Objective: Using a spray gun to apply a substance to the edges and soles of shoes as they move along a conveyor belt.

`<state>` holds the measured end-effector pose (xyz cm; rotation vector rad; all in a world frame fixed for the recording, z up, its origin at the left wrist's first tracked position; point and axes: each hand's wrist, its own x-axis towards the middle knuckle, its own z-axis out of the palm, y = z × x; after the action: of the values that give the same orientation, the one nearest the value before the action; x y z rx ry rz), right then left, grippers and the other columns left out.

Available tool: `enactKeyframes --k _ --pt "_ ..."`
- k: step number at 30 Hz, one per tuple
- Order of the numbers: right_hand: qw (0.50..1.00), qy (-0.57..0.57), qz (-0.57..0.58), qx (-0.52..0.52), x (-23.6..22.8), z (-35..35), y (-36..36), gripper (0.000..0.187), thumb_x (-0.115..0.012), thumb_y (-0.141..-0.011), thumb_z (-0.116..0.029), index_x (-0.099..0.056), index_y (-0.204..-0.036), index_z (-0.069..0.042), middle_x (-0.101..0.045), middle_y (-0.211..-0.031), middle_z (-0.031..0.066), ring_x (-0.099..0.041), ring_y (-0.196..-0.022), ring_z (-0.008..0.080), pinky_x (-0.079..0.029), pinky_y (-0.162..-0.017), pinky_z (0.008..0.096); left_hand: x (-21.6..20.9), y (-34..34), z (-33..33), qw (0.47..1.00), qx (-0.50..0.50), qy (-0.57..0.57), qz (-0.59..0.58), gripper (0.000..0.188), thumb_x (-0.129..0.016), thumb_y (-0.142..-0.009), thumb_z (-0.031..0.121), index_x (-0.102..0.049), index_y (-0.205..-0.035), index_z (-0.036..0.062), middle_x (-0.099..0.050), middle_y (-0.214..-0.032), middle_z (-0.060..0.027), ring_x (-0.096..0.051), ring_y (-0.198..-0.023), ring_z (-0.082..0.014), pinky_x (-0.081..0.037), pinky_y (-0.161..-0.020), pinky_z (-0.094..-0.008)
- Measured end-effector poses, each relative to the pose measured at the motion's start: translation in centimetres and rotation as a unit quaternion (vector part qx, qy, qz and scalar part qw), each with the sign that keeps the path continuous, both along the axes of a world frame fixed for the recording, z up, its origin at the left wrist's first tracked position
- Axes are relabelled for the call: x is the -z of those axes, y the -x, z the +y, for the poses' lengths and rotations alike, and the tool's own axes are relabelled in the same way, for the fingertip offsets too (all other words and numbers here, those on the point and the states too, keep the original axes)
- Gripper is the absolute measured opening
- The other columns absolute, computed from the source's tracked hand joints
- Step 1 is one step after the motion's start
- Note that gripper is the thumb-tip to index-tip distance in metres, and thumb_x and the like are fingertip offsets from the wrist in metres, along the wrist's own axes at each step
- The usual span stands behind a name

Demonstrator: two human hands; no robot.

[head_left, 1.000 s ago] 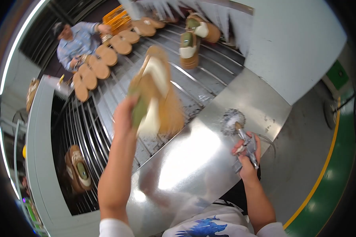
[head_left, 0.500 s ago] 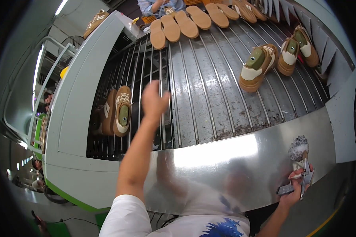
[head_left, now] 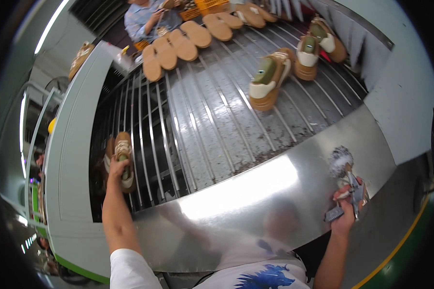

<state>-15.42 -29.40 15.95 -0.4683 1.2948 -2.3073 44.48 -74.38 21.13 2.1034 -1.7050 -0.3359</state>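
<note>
At the left of the roller bed, my left hand [head_left: 118,168] is closed on the collar of a tan lace-up shoe [head_left: 123,144] with a green insert inside; its fingers are partly hidden. The other shoe [head_left: 109,148] of that pair stands close against its left side. Over the metal apron at the right, my right hand [head_left: 343,212] is closed round several tools together. Among them are a brush with a fluffy grey-white head [head_left: 340,159], a silvery metal hand tool [head_left: 358,193] and a small grey bristle block [head_left: 333,214].
Tan shoes lie soles up [head_left: 182,44] in a row across the far rollers. Three upright shoes stand to the right, the nearest one [head_left: 270,79] alone. Grey hanging flaps [head_left: 279,9] edge the far right. Beyond the row sits another person [head_left: 152,19] handling a shoe.
My left hand has moved left and nearer, from above the rollers onto the shoe. The view has turned, and my right hand still holds its tools.
</note>
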Motion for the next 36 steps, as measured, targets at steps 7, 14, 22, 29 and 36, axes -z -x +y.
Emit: enactKeyframes --k 7,14,22,29,36 --pt "1.000 -0.006 -0.005 -0.002 -0.5 0.5 0.3 0.066 -0.054 -0.073 -0.011 -0.031 -0.133 -0.002 -0.054 -0.094 0.0094 -0.054 -0.079 0.0172 -0.045 -0.071 0.0310 -2.0 -3.1 6.2 0.878 0.027 -0.079 0.471 0.048 -0.053 -0.073 0.017 -0.052 -0.119 0.0036 -0.060 -0.106 -0.0108 -0.059 -0.096 -0.0273 -0.049 -0.085 -0.0381" --pt "0.992 -0.110 0.038 0.050 -2.0 -0.2 1.2 0.055 -0.053 -0.082 -0.019 -0.035 -0.131 -0.001 -0.056 -0.090 0.0083 -0.056 -0.075 0.0158 -0.044 -0.068 0.0284 -3.5 20.3 21.1 0.662 0.115 -0.097 0.734 0.068 -0.050 -0.073 0.030 -0.038 -0.135 0.0046 -0.048 -0.130 -0.0161 -0.049 -0.117 -0.0324 -0.039 -0.101 -0.0438" --pt "0.982 -0.155 0.011 -0.112 -8.2 -0.7 -0.6 0.053 -0.052 -0.087 -0.032 -0.044 -0.124 0.006 -0.060 -0.080 0.0112 -0.060 -0.067 0.0162 -0.049 -0.063 0.0281 -4.3 34.2 34.3 0.644 0.146 -0.334 0.672 0.094 -0.073 -0.068 0.021 -0.018 -0.142 0.0038 -0.038 -0.136 -0.0139 -0.045 -0.121 -0.0261 -0.036 -0.103 -0.0398" --pt "0.957 -0.160 0.030 -0.242 -10.0 -3.2 -3.1 0.064 -0.055 -0.086 -0.044 -0.047 -0.121 0.009 -0.062 -0.081 0.0115 -0.062 -0.070 0.0161 -0.050 -0.068 0.0271 -3.1 35.4 34.7 0.668 0.184 -0.336 0.638 0.099 -0.077 -0.069 0.035 -0.017 -0.140 0.0006 -0.040 -0.133 -0.0192 -0.049 -0.118 -0.0302 -0.044 -0.096 -0.0416" --pt "0.955 -0.153 0.024 -0.253 -9.9 -3.2 -2.9 0.059 -0.054 -0.087 -0.038 -0.048 -0.120 0.010 -0.062 -0.079 0.0113 -0.061 -0.069 0.0147 -0.049 -0.066 0.0274 -2.7 35.0 34.7 0.679 0.198 -0.331 0.625 0.103 -0.078 -0.068 0.039 -0.016 -0.141 0.0005 -0.037 -0.135 -0.0195 -0.045 -0.122 -0.0309 -0.041 -0.099 -0.0426"
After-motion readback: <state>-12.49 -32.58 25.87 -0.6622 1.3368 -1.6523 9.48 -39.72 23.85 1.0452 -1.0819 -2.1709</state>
